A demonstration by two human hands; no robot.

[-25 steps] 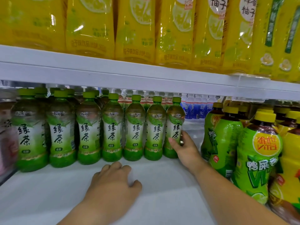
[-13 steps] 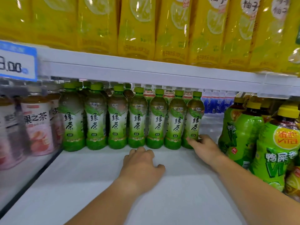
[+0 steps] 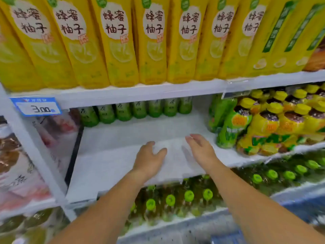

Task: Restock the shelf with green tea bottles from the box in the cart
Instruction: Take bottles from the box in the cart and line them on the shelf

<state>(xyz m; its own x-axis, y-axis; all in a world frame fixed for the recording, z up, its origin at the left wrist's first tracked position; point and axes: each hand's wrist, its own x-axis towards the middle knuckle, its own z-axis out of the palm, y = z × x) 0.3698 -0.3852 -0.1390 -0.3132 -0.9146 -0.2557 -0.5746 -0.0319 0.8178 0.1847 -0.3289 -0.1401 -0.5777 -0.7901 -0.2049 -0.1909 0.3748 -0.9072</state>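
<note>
Far back on the shelf (image 3: 123, 161), green tea bottles (image 3: 139, 110) stand upright.

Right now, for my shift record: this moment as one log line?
left hand open, empty | right hand open, empty | green tea bottles rowed at shelf back

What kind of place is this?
Most likely a shop's drinks aisle: white shelves hold rows of matching yellow bottles and green tea bottles, and a blue price tag is clipped to a shelf edge.

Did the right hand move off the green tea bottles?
Yes. The right hand pulled back from the green tea bottles toward the shelf front, now apart.
</note>
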